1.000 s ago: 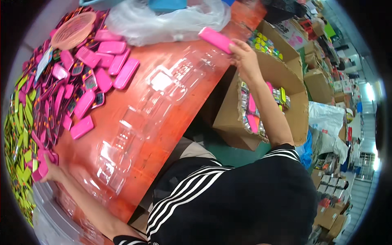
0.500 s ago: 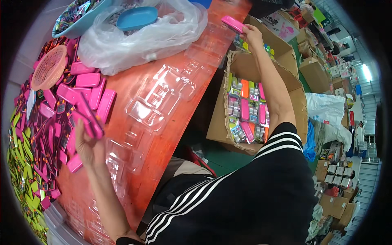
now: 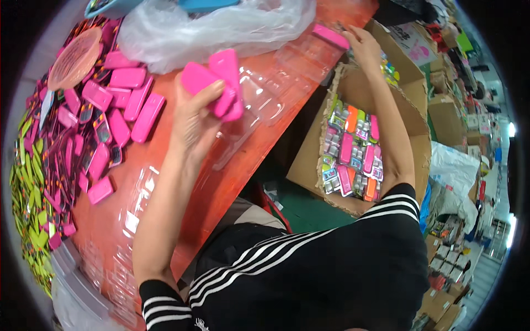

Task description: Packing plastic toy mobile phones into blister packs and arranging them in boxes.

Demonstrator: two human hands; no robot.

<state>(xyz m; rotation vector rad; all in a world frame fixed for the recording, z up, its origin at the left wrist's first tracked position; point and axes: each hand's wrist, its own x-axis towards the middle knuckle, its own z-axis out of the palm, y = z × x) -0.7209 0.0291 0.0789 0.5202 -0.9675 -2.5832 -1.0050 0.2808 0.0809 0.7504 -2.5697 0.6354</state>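
Two pink toy phones (image 3: 225,83), overlapping like a fan, are held in my left hand (image 3: 193,118), its thumb pressed across them. They are above clear moulded plastic trays (image 3: 251,118) on the orange-red tabletop. Farther off, my right hand (image 3: 365,47) reaches over a carton to the table's far right edge. Its fingertips are closed at the end of another pink toy phone (image 3: 330,36), over a clear tray; the grip is partly blurred. On the left lie loose pink phones (image 3: 148,117), some showing dark keypads, beside a heap of yellow-green ones (image 3: 34,212).
An open cardboard carton (image 3: 306,160) right of the table holds packed rows of colourful blister packs (image 3: 353,149). A peach basket (image 3: 74,58) rests on the heap. Behind it are a translucent plastic bag (image 3: 215,33) and a blue basin (image 3: 113,7). More cartons (image 3: 444,118) stand at right.
My left hand has moved right and away from the pink heap, carrying the toy phones over the trays. My right hand stays near the far edge with its phone. The view has shifted.
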